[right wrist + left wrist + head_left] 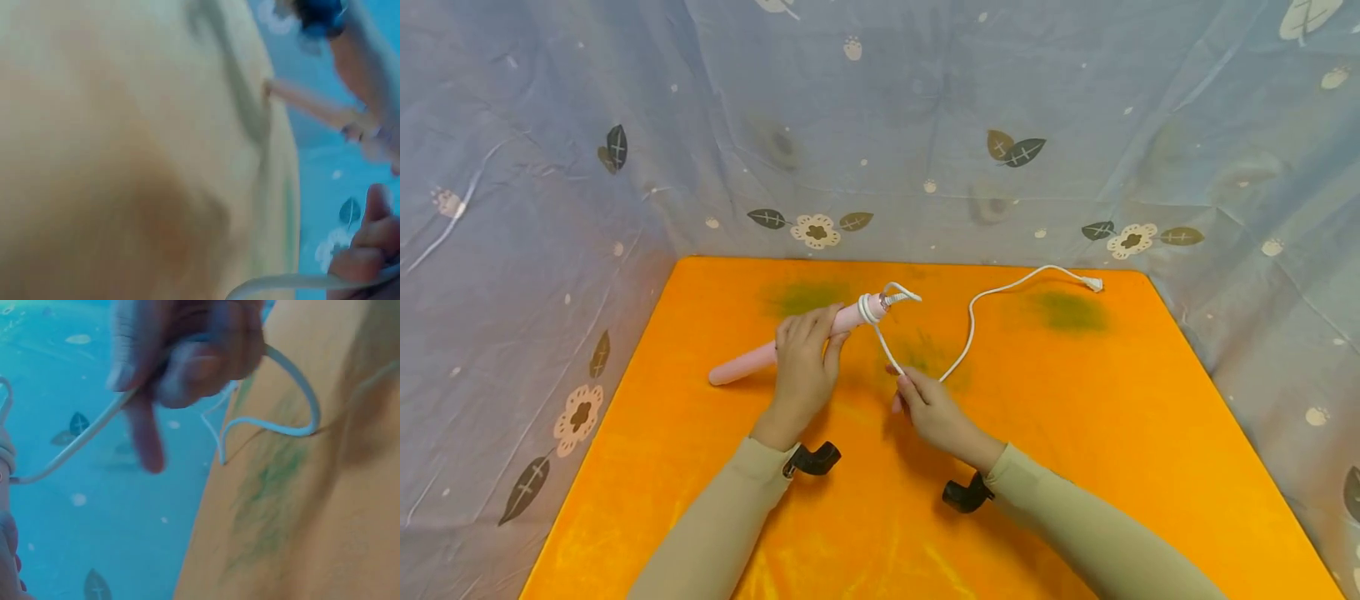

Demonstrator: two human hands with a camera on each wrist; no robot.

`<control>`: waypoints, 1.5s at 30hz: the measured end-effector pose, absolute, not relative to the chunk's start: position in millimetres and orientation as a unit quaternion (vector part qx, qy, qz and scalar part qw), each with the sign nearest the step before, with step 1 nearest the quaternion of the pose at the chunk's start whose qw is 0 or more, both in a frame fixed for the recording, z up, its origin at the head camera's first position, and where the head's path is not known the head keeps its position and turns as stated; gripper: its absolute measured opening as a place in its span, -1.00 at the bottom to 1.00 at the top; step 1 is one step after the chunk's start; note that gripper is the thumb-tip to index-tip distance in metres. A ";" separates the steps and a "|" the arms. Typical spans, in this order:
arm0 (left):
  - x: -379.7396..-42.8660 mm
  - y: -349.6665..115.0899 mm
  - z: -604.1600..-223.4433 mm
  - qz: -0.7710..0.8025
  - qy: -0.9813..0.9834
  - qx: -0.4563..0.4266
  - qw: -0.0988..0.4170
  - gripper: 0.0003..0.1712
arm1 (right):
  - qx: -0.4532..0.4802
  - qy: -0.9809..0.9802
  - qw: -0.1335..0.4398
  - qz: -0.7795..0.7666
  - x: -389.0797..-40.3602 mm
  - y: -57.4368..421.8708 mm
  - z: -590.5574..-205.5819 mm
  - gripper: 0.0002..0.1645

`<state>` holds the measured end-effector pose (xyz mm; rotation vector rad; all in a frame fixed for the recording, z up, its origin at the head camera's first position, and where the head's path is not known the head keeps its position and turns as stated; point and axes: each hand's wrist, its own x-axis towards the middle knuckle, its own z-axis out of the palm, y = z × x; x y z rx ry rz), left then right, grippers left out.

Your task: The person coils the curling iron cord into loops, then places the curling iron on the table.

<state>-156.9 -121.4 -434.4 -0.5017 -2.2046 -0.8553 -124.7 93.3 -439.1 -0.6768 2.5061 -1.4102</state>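
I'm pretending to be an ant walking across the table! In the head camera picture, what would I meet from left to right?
Pink stick's rounded tip → left hand → white cord loops around the stick → right hand → white plug.

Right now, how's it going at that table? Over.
Left hand grips pink wand. Right hand pinches white cord, looped round wand. Plug lies on orange table; nothing visibly in the way.
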 end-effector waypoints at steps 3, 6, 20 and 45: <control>-158.5 -122.0 -433.4 -0.333 -0.851 -0.195 0.356 -0.51 | -0.283 0.893 0.009 -0.349 -126.3 98.3 -445.2 -0.77; -158.3 -122.6 -435.4 -0.322 -0.857 -0.196 0.352 -0.51 | -0.359 0.913 -0.114 -0.160 -124.1 98.7 -441.8 -0.87; -153.1 -120.8 -462.6 -0.219 -0.903 -0.241 0.279 -0.53 | -0.462 0.847 -0.264 -0.024 -131.2 102.7 -360.5 -0.72; -129.3 -109.8 -478.2 -0.190 -0.887 -0.336 0.254 -0.59 | -0.431 0.880 -0.187 -0.076 -180.1 123.0 -351.8 -0.74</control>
